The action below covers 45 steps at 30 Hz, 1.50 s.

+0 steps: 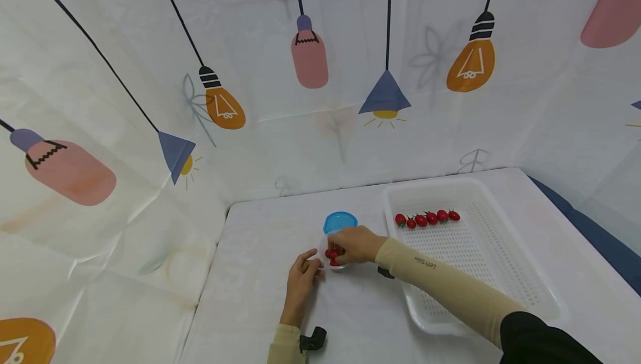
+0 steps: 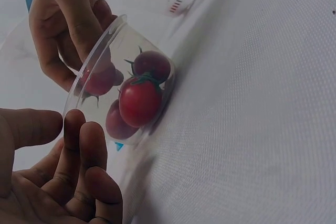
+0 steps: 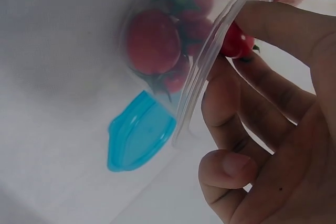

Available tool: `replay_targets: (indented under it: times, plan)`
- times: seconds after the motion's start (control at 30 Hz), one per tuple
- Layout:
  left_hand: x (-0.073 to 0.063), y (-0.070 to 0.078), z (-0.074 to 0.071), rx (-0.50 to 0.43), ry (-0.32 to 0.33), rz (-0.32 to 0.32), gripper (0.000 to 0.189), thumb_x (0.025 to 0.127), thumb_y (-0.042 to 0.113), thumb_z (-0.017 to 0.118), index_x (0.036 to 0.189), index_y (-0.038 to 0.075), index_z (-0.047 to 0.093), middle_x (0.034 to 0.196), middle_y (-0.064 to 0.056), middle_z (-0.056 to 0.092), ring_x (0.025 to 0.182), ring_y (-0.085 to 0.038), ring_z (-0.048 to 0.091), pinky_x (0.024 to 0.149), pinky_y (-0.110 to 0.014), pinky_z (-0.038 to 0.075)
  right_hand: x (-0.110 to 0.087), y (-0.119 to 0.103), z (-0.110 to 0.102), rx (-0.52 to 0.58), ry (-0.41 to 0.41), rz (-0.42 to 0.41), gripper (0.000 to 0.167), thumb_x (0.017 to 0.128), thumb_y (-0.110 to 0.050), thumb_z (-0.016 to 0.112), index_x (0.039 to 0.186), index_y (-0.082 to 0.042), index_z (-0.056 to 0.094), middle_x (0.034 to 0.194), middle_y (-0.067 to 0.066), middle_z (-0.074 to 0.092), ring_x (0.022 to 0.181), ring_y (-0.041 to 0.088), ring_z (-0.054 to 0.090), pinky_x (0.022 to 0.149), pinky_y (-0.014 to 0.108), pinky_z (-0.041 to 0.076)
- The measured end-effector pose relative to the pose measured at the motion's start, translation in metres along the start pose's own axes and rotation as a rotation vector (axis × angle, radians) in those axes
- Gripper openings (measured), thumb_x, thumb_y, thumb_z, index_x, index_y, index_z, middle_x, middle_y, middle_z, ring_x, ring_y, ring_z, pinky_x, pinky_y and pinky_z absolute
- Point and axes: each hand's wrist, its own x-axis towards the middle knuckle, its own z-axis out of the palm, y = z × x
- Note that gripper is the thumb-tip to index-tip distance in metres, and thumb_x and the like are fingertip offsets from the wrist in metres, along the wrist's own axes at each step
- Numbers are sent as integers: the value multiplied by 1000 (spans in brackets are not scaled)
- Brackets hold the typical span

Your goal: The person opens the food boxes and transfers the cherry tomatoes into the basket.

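1. Fingers (image 2: 93, 150) of the left hand (image 1: 301, 281) curve loosely beside the clear cup (image 2: 102, 103), clamped on nothing I can make out; whether they touch its rim, I can't tell. Thin support, I'd say: one knock and that light cup could skid or tip.
2. Just across, the right hand (image 1: 354, 244) pinches one cherry tomato (image 3: 237, 43) at the cup's mouth. Smooth skin, crowded rim: it could slip loose, or a knuckle could catch the edge.
3. Inside the cup, which stands on the table (image 1: 240, 275), at least three loose tomatoes (image 2: 140, 100) lie together, green stems on; a tip-over could send them rolling.
4. Just beyond sits the blue lid (image 1: 340, 222), off the cup.
5. Over to the right, the white basket (image 1: 493, 241) holds a row of six tomatoes (image 1: 420, 220) towards its far end. The right sleeve (image 1: 440, 283) crosses above; sagging, it could nudge the basket.
6. Farthest back, lamps and bulbs on a printed sheet (image 1: 280, 152).
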Motion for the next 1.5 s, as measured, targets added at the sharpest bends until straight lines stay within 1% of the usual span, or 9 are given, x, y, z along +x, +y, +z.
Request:
replay_targets:
  times: [0.27, 0.47, 0.67, 0.8, 0.9, 1.03, 1.17, 1.33, 1.5]
  plan:
    - [-1, 0, 0, -8, -1, -7, 38, 102, 21, 62, 135, 3, 59, 99, -15, 71, 87, -23, 66, 76, -32, 48, -4, -2, -4, 37, 31, 1, 21, 89, -26, 77, 104, -20, 62, 82, -11, 66, 68, 3, 56, 66, 26, 51]
    - [-1, 0, 0, -4, -3, -1, 38, 102, 21, 61, 135, 2, 58, 99, -14, 71, 86, -23, 67, 75, -31, 49, -7, -3, -11, 43, 71, 16, 24, 88, -27, 76, 106, -23, 60, 83, -12, 65, 72, 4, 58, 68, 29, 51]
    - [0, 0, 0, 7, -5, -18, 39, 102, 23, 61, 136, 4, 58, 101, -14, 71, 89, -24, 68, 77, -31, 49, -10, -1, -23, 105, 143, 23, 28, 89, -26, 77, 111, -21, 60, 91, -9, 68, 81, 13, 65, 67, 31, 52]
    - [0, 1, 0, 3, -7, -30, 40, 102, 25, 61, 137, 5, 57, 103, -15, 71, 90, -26, 68, 79, -32, 49, -15, 0, -33, 186, 145, 29, 30, 90, -23, 75, 116, -20, 61, 98, -7, 70, 86, 17, 67, 65, 31, 52]
    - [0, 2, 0, 2, -4, -38, 41, 102, 26, 61, 138, 5, 57, 104, -15, 71, 91, -27, 67, 79, -33, 49, -18, 4, -39, 199, 151, 64, 29, 91, -26, 74, 116, -24, 61, 102, -5, 72, 86, 14, 67, 65, 31, 53]
    - [-2, 7, 2, 24, 0, -59, 40, 104, 22, 59, 139, 3, 55, 106, -18, 70, 94, -31, 67, 83, -37, 50, -23, 10, -45, 181, 170, 104, 29, 91, -32, 74, 117, -27, 60, 108, -3, 73, 89, 13, 67, 69, 33, 55]
    - [-2, 9, 3, 41, 6, -68, 39, 104, 20, 58, 139, 2, 55, 107, -18, 70, 95, -32, 67, 85, -38, 49, -28, 10, -55, 201, 198, 103, 30, 92, -30, 74, 118, -24, 61, 107, -1, 74, 86, 13, 66, 69, 33, 55]
    - [-11, 25, 1, 9, -7, -30, 38, 103, 16, 59, 137, -1, 56, 104, -22, 69, 94, -36, 67, 83, -40, 51, -34, 12, -65, 221, 234, 91, 29, 93, -29, 72, 119, -21, 62, 105, -1, 73, 73, 10, 60, 60, 29, 51]
    - [-19, 37, 0, 6, -24, 1, 38, 103, 14, 59, 136, -4, 56, 103, -23, 70, 94, -38, 66, 82, -41, 52, -43, 17, -75, 226, 271, 105, 32, 94, -34, 71, 122, -21, 63, 104, -4, 72, 73, 11, 59, 58, 29, 50]
